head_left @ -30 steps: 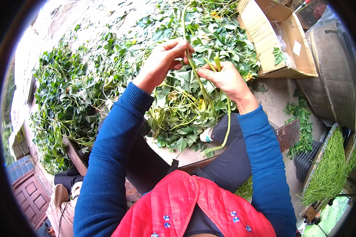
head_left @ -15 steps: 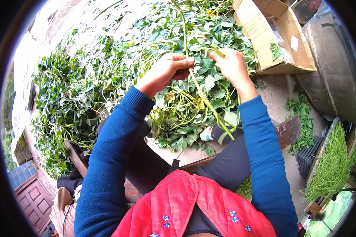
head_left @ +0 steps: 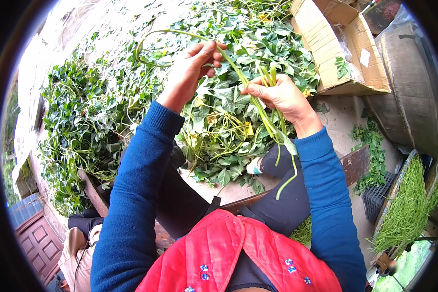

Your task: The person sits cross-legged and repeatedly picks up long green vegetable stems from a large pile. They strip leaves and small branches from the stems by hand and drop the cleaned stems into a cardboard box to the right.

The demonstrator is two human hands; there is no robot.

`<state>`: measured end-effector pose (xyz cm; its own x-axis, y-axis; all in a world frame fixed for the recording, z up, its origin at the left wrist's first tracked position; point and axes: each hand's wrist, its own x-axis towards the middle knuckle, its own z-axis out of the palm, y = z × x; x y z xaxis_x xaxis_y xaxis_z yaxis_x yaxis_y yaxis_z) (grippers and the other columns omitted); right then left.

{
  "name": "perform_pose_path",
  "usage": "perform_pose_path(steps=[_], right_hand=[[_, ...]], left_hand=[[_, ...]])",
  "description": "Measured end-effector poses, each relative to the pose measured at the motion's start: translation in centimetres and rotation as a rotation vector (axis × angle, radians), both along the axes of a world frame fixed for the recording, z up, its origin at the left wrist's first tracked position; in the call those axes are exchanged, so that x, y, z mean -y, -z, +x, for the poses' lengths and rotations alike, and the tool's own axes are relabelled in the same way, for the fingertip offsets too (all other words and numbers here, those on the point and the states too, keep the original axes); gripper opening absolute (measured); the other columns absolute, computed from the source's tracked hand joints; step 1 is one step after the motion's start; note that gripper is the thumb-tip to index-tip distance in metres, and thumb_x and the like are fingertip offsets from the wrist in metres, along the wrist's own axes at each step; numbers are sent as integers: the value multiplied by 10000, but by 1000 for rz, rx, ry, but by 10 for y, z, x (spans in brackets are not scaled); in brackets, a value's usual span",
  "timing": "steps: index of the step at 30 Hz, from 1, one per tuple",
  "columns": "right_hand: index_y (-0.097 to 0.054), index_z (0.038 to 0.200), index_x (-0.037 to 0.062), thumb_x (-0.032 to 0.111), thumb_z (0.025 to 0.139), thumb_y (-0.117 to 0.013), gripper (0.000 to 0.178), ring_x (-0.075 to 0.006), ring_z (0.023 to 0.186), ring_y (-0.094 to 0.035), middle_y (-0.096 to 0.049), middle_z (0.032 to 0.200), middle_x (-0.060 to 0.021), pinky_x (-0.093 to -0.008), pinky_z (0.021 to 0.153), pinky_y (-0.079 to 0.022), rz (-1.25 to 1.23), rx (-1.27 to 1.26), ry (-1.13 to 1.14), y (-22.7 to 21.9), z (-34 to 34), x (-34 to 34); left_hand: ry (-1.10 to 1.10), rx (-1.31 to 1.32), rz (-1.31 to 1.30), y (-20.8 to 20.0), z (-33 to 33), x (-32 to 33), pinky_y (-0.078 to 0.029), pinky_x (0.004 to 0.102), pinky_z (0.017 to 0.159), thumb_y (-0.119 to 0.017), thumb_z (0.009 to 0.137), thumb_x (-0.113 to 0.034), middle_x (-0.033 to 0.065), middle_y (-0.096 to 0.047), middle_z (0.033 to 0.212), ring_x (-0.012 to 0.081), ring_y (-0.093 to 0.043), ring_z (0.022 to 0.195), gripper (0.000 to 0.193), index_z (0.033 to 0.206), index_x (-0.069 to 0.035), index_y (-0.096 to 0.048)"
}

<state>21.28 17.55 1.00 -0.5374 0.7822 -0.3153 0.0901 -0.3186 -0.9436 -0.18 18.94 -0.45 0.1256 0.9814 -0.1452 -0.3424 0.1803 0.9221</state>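
Note:
Above the leaf pile, my left hand (head_left: 189,70) pinches a long green vine stem (head_left: 236,69) between thumb and fingers. One end of that stem loops out to the left past the hand; the other runs down to my right hand (head_left: 282,99). My right hand is closed round a small bunch of green stems (head_left: 265,117), whose cut ends poke up above the fingers. Their lower ends hang over my right thigh, with a pale leaf among them. Below and beyond both hands lies a broad heap of leafy green vines (head_left: 95,124).
An open cardboard box (head_left: 317,36) stands at the far right, before a large brown rounded container (head_left: 409,90). Nearer are loose leaves (head_left: 372,158), a dark plastic crate (head_left: 378,197) and a holder of thin green stems (head_left: 401,204). A wooden board (head_left: 354,164) crosses by my knees. Another person (head_left: 80,258) sits lower left.
My left hand has moved up and left, and the vine's upper end now bends over to the left. My right hand has come down slightly and now meets the vine.

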Motion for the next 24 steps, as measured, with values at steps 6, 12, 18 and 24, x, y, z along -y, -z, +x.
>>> perform_pose_path(steps=[6, 12, 18, 24], right_hand=[[-684, 817, 19, 223, 816, -670, 205, -55, 669, -520, -637, 733, 19, -229, 632, -412, 93, 88, 114, 14, -4, -3], [-660, 794, 16, 237, 788, -684, 222, -99, 587, -524, -634, 703, -61, -271, 550, -417, 465, 330, 126, 23, -1, -5], [-660, 818, 56, 284, 800, -644, 229, -282, 591, -560, -607, 702, -127, -357, 554, -433, 910, 812, 353, 29, 11, -25], [-614, 916, 15, 320, 898, -545, 313, -34, 526, -399, -490, 625, 59, -179, 472, -317, 82, 120, 108, 4, 22, -17]], left_hand=[[129, -336, -85, 10, 26, 15, -331, 171, 481, -595, 871, -276, -33, -530, 613, 25, -439, 525, 245, 720, -85, -576], [217, -493, -67, 11, 20, 13, -322, 173, 489, -592, 875, -269, -49, -499, 613, 24, -417, 537, 220, 766, -79, -586], [282, -244, -31, 4, 18, 13, -322, 165, 517, -568, 889, -237, -49, -496, 654, 27, -417, 571, 193, 802, -66, -589], [287, 9, 60, 9, -5, 5, -353, 161, 554, -559, 892, -223, -11, -539, 723, 46, -462, 621, 197, 875, -31, -602]])
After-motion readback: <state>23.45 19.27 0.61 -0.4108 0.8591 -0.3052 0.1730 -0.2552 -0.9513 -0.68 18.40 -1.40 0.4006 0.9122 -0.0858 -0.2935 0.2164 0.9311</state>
